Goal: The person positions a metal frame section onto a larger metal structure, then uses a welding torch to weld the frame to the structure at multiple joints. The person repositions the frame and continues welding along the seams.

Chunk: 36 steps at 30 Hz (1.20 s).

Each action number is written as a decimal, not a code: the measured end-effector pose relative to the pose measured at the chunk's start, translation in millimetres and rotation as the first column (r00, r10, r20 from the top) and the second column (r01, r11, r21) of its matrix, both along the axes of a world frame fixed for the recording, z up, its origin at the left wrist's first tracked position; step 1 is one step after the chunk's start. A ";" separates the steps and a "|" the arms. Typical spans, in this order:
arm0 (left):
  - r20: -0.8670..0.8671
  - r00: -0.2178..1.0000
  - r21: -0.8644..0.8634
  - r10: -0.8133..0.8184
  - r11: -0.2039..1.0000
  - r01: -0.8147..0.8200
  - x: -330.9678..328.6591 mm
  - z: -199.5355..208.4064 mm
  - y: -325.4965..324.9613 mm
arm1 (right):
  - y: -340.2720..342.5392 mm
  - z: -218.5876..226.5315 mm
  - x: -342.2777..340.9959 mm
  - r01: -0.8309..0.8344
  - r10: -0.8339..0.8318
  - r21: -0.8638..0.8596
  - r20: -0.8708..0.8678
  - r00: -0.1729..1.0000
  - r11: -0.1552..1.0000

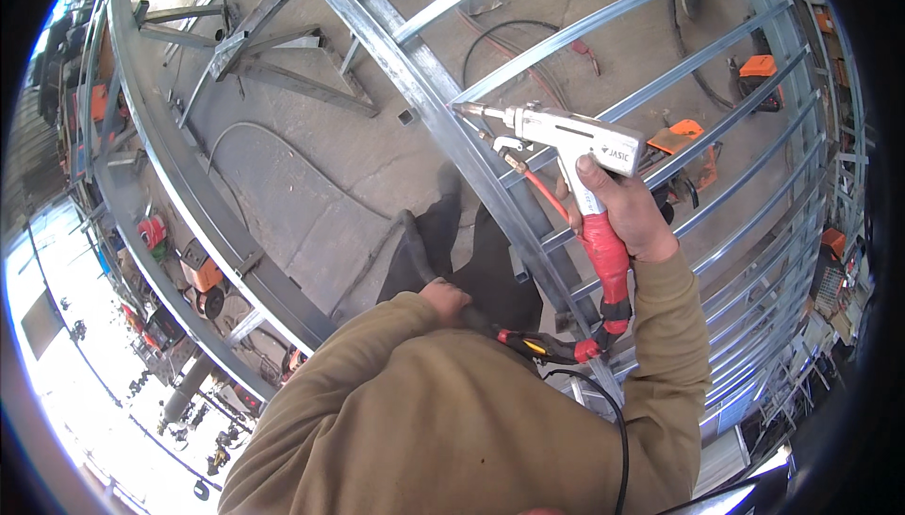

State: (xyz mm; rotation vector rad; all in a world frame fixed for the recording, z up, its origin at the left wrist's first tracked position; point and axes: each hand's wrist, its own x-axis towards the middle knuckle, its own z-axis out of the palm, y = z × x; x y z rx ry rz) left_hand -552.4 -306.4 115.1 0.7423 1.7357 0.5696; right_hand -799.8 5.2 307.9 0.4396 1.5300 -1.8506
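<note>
One forward-reaching right hand (630,208) grips a white gun (577,134).

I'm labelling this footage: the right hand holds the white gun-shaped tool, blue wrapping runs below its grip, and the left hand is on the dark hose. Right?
The head view shows red wrapping, not blue; the right hand holds the white tool, and the left hand is on the dark hose.

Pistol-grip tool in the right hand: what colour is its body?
The tool's body is white, best seen in the head view.
</note>
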 end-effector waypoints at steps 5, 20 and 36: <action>-0.024 1.000 -0.014 -0.019 1.000 0.018 4.9 -1.8 11.3 | 4.2 -8.0 -1.6 0.000 0.000 -0.019 -0.022 1.000 1.000; -0.035 0.999 -0.050 -0.010 0.999 0.008 19.4 -10.2 18.7 | 7.5 -16.5 -4.1 -0.036 0.034 -0.052 -0.048 0.998 0.998; -0.071 0.997 -0.044 -0.025 0.999 0.022 17.7 -6.5 21.1 | 13.0 -15.9 -0.6 -0.110 0.109 -0.021 -0.068 0.992 0.994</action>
